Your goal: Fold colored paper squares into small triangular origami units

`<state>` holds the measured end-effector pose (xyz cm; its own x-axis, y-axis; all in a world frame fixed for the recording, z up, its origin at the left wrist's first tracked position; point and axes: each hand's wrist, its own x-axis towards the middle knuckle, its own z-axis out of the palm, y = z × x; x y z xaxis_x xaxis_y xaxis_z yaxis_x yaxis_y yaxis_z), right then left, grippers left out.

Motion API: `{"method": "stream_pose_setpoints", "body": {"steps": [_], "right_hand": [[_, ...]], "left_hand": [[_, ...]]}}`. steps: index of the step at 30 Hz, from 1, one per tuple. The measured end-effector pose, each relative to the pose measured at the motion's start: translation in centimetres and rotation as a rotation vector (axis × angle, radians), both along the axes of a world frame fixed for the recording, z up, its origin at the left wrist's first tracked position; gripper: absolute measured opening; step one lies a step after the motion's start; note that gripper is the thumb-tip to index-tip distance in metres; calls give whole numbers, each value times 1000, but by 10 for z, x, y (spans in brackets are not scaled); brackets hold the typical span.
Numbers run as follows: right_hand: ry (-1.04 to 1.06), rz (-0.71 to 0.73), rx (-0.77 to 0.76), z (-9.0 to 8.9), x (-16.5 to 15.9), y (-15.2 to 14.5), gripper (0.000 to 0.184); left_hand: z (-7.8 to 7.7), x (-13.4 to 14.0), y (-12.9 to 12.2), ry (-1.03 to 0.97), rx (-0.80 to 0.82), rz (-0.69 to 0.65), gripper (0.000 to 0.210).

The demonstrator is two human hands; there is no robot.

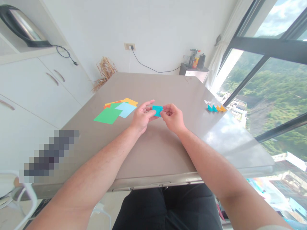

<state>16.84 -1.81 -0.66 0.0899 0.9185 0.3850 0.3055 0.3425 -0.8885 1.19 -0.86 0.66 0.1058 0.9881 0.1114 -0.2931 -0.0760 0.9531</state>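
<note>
Between my two hands, above the middle of the table, is a small folded piece of turquoise paper. My left hand pinches its left side with the thumb on the near face, the index finger stretched out behind. On the right side, my right hand grips the paper's lower edge between thumb and fingers. Sheets of coloured paper lie fanned out to the left: a green sheet, a light blue sheet and a yellow-orange sheet. Several small folded paper shapes, turquoise and orange, stand in a row at the right.
The grey-brown table spans the view below a white wall with a socket. Left are white cabinets and an electric kettle. A blurred-out dark object lies at the table's left edge. Windows line the right.
</note>
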Motion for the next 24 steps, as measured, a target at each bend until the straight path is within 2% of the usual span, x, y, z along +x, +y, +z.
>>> {"method": "stream_pose_setpoints", "body": {"steps": [3, 7, 14, 24], "right_hand": [[34, 48, -19, 2, -2, -2, 19], [30, 11, -19, 7, -3, -4, 19], [-8, -10, -29, 5, 0, -1, 15], [-145, 21, 31, 6, 1, -6, 20]], "left_hand": [[-2, 1, -1, 52, 42, -20, 42], [-6, 2, -1, 144, 90, -11, 28], [-9, 1, -1, 211, 69, -16, 31], [-9, 1, -1, 237, 39, -24, 37]]}}
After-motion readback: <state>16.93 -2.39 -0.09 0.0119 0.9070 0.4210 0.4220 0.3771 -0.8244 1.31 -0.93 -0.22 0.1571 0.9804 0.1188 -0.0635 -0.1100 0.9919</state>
